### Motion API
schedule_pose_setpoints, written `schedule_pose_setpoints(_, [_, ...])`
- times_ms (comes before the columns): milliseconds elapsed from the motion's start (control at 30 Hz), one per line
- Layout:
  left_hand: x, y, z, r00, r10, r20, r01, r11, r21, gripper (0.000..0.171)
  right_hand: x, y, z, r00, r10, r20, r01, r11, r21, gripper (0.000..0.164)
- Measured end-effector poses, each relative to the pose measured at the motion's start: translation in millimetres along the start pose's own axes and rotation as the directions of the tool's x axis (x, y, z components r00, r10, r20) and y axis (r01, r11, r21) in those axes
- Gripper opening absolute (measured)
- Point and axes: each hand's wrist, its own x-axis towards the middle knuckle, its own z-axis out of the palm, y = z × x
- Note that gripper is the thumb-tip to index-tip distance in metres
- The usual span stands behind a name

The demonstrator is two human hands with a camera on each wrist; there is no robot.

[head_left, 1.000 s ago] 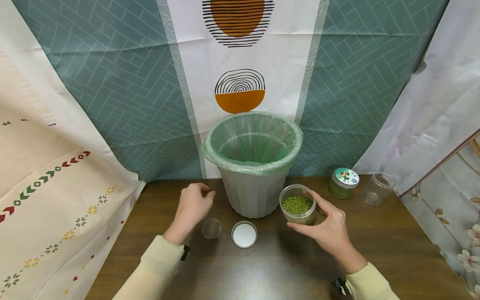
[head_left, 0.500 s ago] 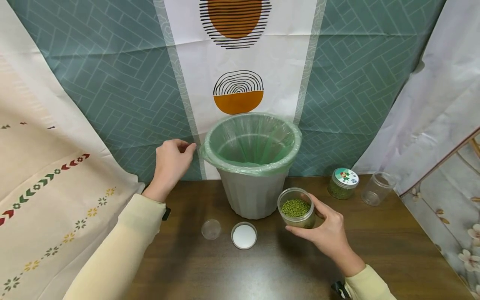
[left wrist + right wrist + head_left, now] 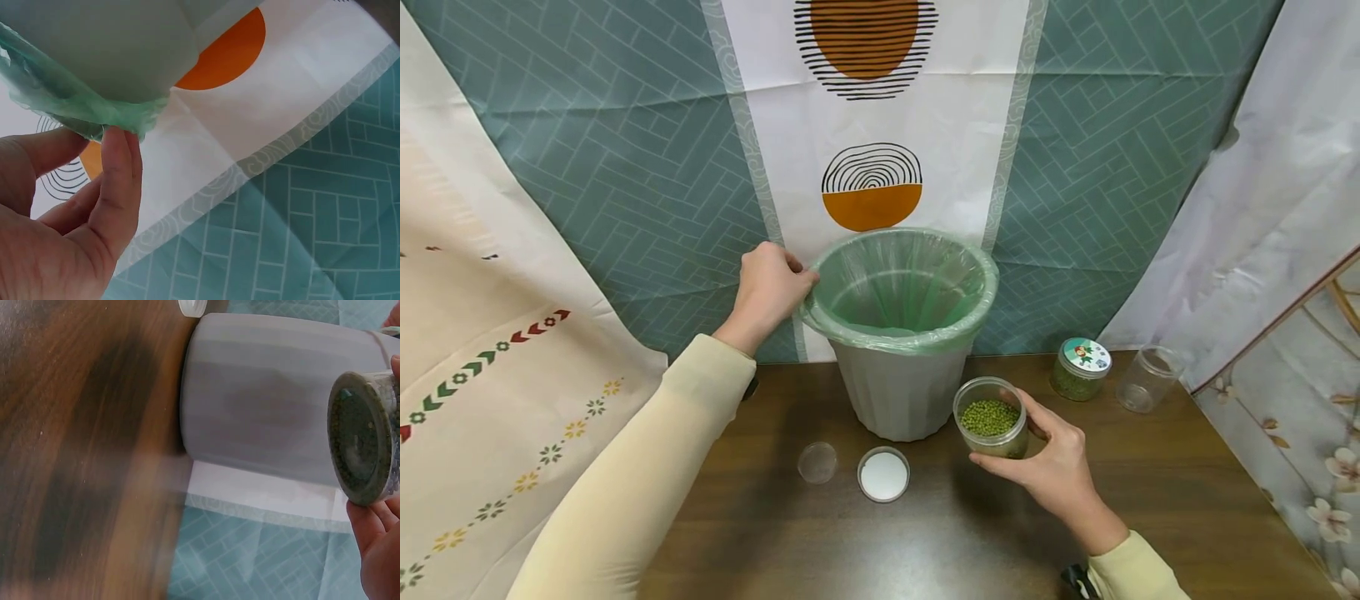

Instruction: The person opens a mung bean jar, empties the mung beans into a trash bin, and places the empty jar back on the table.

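Observation:
In the head view my left hand (image 3: 769,287) is at the left rim of a grey trash bin (image 3: 895,396). Its thumb and fingertips pinch the edge of the green plastic bag (image 3: 94,109) that lines the bin, as the left wrist view shows close up. My right hand (image 3: 1060,458) grips a clear round jar (image 3: 996,447), thumb on the near side and fingers behind. Small green beans (image 3: 990,417) partly fill the uncapped jar, which tilts slightly in front of the bin's right side. The jar's underside faces the right wrist camera.
A clear disc (image 3: 817,462) and a white-centred lid (image 3: 883,476) lie on the wooden table (image 3: 865,550) before the bin. At the back right stand a lidded jar (image 3: 1080,371) with green contents and a transparent jar (image 3: 1148,379). A patterned cloth (image 3: 662,167) hangs behind.
My left hand has risen from above the clear disc, gone up and left, then right to the bin's rim, and now pinches the bag. The right hand holds the jar almost still.

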Motion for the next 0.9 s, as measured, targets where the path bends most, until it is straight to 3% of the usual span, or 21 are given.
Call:
schedule_pose_setpoints(300, [5.3,6.1,0.1,0.999,-0.03,0.038,0.028,0.998,0.049,0.023,9.2,3.2,-7.2,0.997,-0.067,-0.04,0.067,0.998,-0.022,0.088])
schedule_pose_setpoints(467, [8.6,7.9,-0.3,0.994,-0.07,0.088,0.067,0.997,0.045,0.024,20.3,2.3,-18.2,0.998,-0.047,-0.04,0.044,0.996,-0.072,0.088])
schedule_pose_setpoints(700, [15.1,12.5,-6.3,0.967,-0.155,0.204,0.157,0.988,0.009,0.022,48.7,-1.9,-43.6,0.988,-0.082,-0.135,0.063,0.989,-0.136,0.091])
schedule_pose_setpoints(900, [20.1,16.9,-11.5,0.94,-0.204,0.274,0.211,0.977,0.002,0.026,76.3,-17.2,-61.2,0.975,-0.111,-0.192,0.089,0.989,-0.12,0.09])
